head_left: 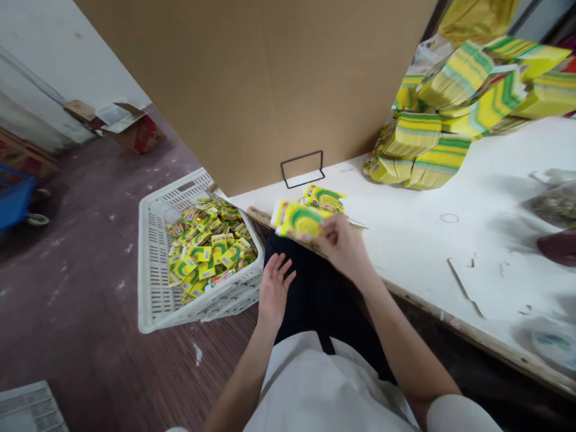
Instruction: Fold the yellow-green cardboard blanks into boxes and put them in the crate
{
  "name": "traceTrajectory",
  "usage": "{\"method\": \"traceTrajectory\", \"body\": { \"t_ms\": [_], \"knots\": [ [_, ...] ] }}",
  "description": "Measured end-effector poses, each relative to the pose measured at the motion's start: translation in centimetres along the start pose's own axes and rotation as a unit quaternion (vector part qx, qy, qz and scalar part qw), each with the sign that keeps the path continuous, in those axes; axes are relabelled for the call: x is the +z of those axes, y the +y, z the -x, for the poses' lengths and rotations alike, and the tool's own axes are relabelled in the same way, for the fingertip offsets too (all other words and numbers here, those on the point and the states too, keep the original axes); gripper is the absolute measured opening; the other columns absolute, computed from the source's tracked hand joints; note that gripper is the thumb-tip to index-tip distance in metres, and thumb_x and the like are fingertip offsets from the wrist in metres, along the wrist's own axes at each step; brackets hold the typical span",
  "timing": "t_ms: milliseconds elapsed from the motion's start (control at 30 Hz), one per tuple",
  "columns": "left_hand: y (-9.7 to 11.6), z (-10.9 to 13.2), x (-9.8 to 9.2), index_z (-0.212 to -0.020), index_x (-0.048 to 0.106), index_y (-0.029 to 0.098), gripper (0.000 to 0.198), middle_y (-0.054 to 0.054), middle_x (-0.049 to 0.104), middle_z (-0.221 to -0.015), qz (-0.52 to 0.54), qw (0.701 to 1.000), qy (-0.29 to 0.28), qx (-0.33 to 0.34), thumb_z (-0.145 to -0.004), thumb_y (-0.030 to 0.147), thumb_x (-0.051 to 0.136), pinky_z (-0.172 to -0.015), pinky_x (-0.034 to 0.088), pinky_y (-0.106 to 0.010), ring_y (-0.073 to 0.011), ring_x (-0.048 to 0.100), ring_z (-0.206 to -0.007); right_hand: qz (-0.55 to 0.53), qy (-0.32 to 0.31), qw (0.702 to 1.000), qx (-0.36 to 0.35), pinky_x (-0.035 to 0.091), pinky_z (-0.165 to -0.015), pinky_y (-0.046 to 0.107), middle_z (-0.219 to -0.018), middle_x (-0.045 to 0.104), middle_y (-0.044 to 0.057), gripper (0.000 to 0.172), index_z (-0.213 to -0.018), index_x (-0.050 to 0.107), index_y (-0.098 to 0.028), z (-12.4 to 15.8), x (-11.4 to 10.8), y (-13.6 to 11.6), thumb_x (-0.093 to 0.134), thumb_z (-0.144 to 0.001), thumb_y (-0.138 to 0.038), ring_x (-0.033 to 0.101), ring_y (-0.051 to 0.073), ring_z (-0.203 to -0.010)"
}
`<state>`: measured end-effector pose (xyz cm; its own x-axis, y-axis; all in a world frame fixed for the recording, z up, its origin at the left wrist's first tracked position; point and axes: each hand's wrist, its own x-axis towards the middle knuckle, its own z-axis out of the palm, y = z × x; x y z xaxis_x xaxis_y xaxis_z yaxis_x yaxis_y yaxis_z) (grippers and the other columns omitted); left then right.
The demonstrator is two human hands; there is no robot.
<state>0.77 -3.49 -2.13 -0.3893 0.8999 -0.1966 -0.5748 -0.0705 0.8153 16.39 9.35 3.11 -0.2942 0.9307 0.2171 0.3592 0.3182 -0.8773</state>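
My right hand pinches a flat yellow and green printed carton by its right end, above the table's front edge. Just behind it, another yellow carton lies on the white table. My left hand is open and holds nothing, its fingers apart, below the held carton and beside the crate. To its left stands a white plastic crate with many small folded yellow boxes inside. A bent black wire stand rests at the foot of the cardboard sheet.
A large brown cardboard sheet rises behind the work spot. Stacks of flat yellow cartons sit on the white table at right. A thin strip lies there. An open red box and a blue cart stand on the floor.
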Motion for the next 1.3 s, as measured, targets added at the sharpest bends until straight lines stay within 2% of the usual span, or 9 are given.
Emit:
{"method": "traceTrajectory", "body": {
  "t_ms": [133, 267, 367, 567, 700, 900, 1067, 1200, 1300],
  "knots": [
    [0.4, -0.2, 1.5, -0.113, 0.066, 0.025, 0.066, -0.008, 0.066, -0.118, 0.027, 0.997, 0.015, 0.065, -0.073, 0.078, 0.064, -0.101, 0.048, -0.041, -0.0266, 0.06, -0.116, -0.182, -0.194, 0.962, 0.056, 0.045, -0.059, 0.026, -0.078, 0.06, -0.003, 0.024, -0.096, 0.045, -0.024, 6.3, 5.0, -1.0, 0.062, -0.08, -0.02, 0.058, 0.014, -0.064],
    [0.9, -0.5, 1.9, -0.085, 0.06, 0.022, 0.05, 0.002, 0.053, -0.071, 0.058, 0.993, 0.06, 0.082, -0.082, 0.073, 0.059, -0.07, 0.052, -0.025, -0.0124, 0.056, -0.067, -0.31, -0.17, 0.929, 0.111, 0.046, -0.062, 0.026, -0.083, 0.058, -0.003, 0.043, -0.106, 0.042, -0.025, 9.6, 7.9, -1.2, 0.073, -0.077, -0.033, 0.058, 0.014, -0.07],
    [0.5, -0.5, 1.5, -0.083, 0.058, 0.023, 0.052, 0.003, 0.051, -0.07, 0.024, 0.992, 0.099, 0.068, -0.081, 0.075, 0.059, -0.062, 0.049, -0.021, -0.0102, 0.052, -0.062, -0.281, -0.183, 0.935, 0.115, 0.044, -0.06, 0.026, -0.082, 0.057, -0.003, 0.057, -0.113, 0.047, -0.024, 9.6, 7.6, -1.1, 0.082, -0.07, -0.036, 0.055, 0.014, -0.069],
    [-0.7, 0.2, 0.4, -0.088, 0.065, 0.021, 0.045, 0.0, 0.067, -0.084, -0.091, 0.988, 0.112, 0.063, -0.072, 0.062, 0.078, -0.074, 0.052, -0.025, -0.014, 0.063, -0.077, -0.237, -0.132, 0.958, 0.097, 0.046, -0.064, 0.028, -0.078, 0.062, -0.001, 0.014, -0.092, 0.065, -0.021, 7.8, 4.9, -0.3, 0.066, -0.085, -0.033, 0.056, 0.015, -0.069],
    [0.1, 0.0, -0.1, -0.08, 0.068, 0.018, 0.043, -0.001, 0.072, -0.08, -0.095, 0.989, 0.102, 0.041, -0.066, 0.054, 0.084, -0.071, 0.053, -0.028, -0.0148, 0.065, -0.069, -0.184, -0.11, 0.976, 0.044, 0.048, -0.062, 0.029, -0.076, 0.063, 0.002, 0.016, -0.081, 0.07, -0.021, 7.5, 3.7, 0.5, 0.063, -0.089, -0.034, 0.058, 0.016, -0.069],
    [3.9, -1.3, -2.2, -0.118, 0.069, 0.016, 0.081, -0.018, 0.071, -0.119, -0.159, 0.986, -0.057, -0.005, -0.072, 0.083, 0.059, -0.097, 0.049, -0.045, -0.032, 0.068, -0.108, 0.007, -0.158, 0.979, -0.129, 0.051, -0.081, 0.039, -0.089, 0.071, 0.006, 0.025, -0.099, 0.078, -0.027, 7.0, 0.7, 1.6, 0.055, -0.097, -0.019, 0.061, 0.022, -0.085],
    [3.8, -0.1, -1.3, -0.134, 0.054, 0.021, 0.09, -0.014, 0.062, -0.134, -0.437, 0.863, -0.252, -0.041, -0.055, 0.039, 0.092, -0.107, 0.042, -0.047, -0.0336, 0.059, -0.123, 0.07, -0.189, 0.958, -0.203, 0.04, -0.106, 0.053, -0.093, 0.072, 0.003, 0.028, -0.097, 0.077, -0.03, 7.9, 1.2, 0.4, 0.061, -0.09, -0.008, 0.061, 0.024, -0.098],
    [1.7, 1.4, 0.3, -0.128, 0.047, 0.019, 0.067, -0.009, 0.065, -0.117, -0.525, 0.829, -0.191, -0.003, -0.07, 0.028, 0.08, -0.095, 0.049, -0.042, -0.0262, 0.064, -0.105, -0.028, 0.006, 0.997, -0.067, 0.031, -0.117, 0.058, -0.134, 0.057, 0.013, 0.058, -0.139, 0.054, -0.025, 8.7, 3.1, 0.3, 0.069, -0.083, -0.02, 0.05, 0.031, -0.129],
    [0.7, 2.0, 0.7, -0.128, 0.04, 0.021, 0.069, -0.008, 0.063, -0.114, -0.543, 0.826, -0.153, 0.024, -0.071, 0.03, 0.079, -0.086, 0.052, -0.039, -0.0242, 0.065, -0.097, -0.234, 0.029, 0.964, 0.12, 0.046, -0.108, 0.053, -0.136, 0.056, 0.016, 0.08, -0.145, 0.041, -0.02, 8.8, 4.3, 1.1, 0.076, -0.076, -0.037, 0.056, 0.032, -0.125]
  ]
}}
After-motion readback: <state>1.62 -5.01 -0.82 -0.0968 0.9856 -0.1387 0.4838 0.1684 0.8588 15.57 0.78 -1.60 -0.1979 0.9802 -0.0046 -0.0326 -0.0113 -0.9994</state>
